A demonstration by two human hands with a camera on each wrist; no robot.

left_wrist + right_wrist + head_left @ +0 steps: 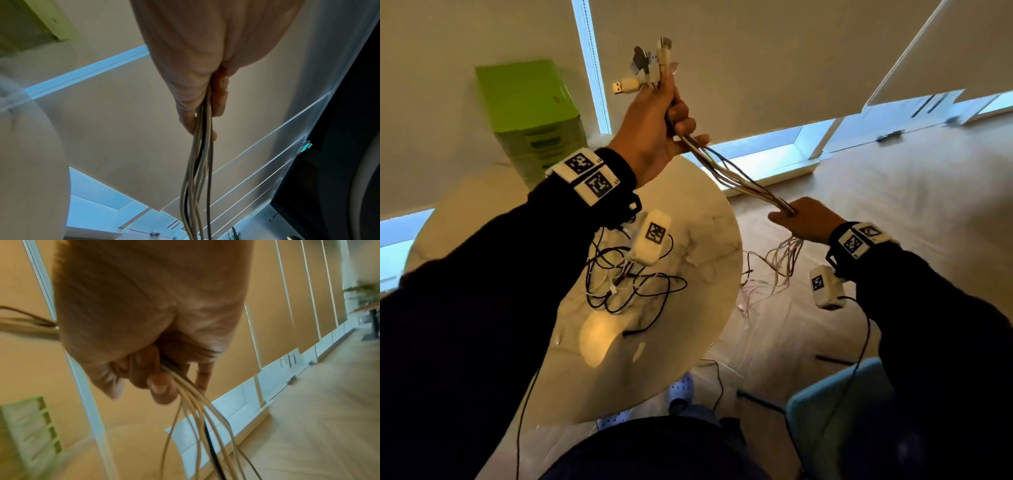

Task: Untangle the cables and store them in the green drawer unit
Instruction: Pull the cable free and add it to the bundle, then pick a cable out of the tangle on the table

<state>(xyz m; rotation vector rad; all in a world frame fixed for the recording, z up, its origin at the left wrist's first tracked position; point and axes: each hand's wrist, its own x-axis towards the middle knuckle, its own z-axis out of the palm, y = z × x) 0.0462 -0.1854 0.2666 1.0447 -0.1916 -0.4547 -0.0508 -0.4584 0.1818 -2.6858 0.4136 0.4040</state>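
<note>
My left hand (671,113) is raised above the table and grips a bundle of white cables (736,174) near their USB plugs (650,68), which stick up past my fingers. The bundle runs down and right to my right hand (798,219), which grips it lower, off the table's right edge; the loose ends (780,263) hang below toward the floor. In the left wrist view the cables (197,162) trail from my closed fingers. In the right wrist view the cables (197,410) fan out under my fist. The green drawer unit (530,113) stands at the table's far left.
A tangle of black and white cables (626,281) lies on the round marble table (698,219). A light blue chair (835,411) stands at the lower right. Roller blinds and low windows line the far wall; wooden floor lies to the right.
</note>
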